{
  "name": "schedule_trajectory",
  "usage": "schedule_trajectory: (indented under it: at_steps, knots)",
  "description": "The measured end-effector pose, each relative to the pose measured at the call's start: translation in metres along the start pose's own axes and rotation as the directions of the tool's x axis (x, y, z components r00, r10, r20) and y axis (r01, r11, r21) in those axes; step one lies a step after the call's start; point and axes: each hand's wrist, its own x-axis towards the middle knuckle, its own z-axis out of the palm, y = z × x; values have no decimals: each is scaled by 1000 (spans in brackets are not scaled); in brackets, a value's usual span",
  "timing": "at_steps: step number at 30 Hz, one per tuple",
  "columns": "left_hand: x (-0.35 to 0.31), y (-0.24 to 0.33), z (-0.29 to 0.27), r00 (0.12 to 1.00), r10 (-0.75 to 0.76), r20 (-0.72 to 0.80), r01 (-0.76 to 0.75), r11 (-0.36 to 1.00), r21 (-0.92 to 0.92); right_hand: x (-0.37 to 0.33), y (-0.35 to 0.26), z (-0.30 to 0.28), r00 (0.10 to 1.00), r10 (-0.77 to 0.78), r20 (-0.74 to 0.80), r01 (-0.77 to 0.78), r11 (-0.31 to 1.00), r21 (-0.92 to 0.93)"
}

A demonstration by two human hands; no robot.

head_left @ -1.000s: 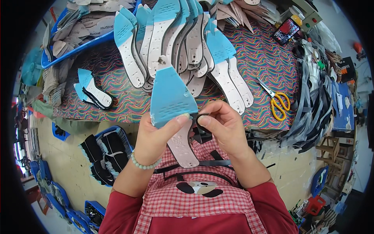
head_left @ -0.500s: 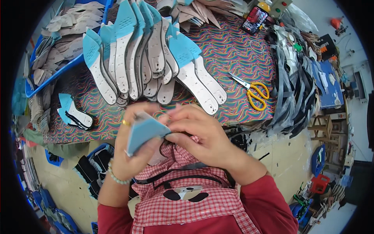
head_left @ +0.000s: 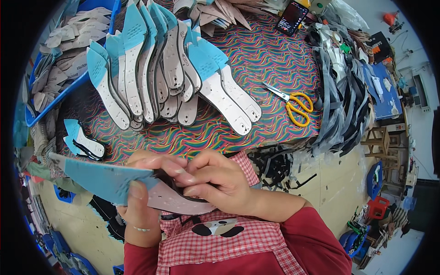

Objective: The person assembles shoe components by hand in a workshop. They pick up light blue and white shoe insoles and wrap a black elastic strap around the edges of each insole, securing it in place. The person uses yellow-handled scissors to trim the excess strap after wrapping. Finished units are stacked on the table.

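Note:
An insole (head_left: pixel 96 176), light blue at its wide end and pale pinkish-white along the rest, lies sideways in my hands above the apron. My left hand (head_left: pixel 140 206) is closed on it, thumb on the blue part and fingers over the upper edge. My right hand (head_left: pixel 224 185) pinches the dark-edged rim of the pale part, its fingertips close to those of the left. What lies between those fingertips is partly hidden. Beyond my hands, several similar blue and white insoles (head_left: pixel 133 59) overlap in a pile on the patterned tablecloth (head_left: pixel 256 55).
Yellow-handled scissors (head_left: pixel 300 110) lie open at the right. Black and grey strips (head_left: pixel 339 101) hang over the table's right edge. A phone (head_left: pixel 292 18) stands at the back. A blue crate (head_left: pixel 75 94) of pale pieces sits at left, near a small insole bundle (head_left: pixel 85 140).
The insole has swung from a foreshortened, tilted position to lying broadside, its blue end now out to the left. Both hands have come lower, and the view has shifted slightly.

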Motion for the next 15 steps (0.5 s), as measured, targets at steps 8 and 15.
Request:
schedule_trajectory:
  at_steps: [8,15]
  knots:
    - [4,2,1,985,-150,-84,149,989,-18,6,2,-2,978,144,151,-130,986,-103]
    - [38,-25,21,900,-329,-284,298,943,-149,17,5,-17,998,60,-34,-68,920,-385]
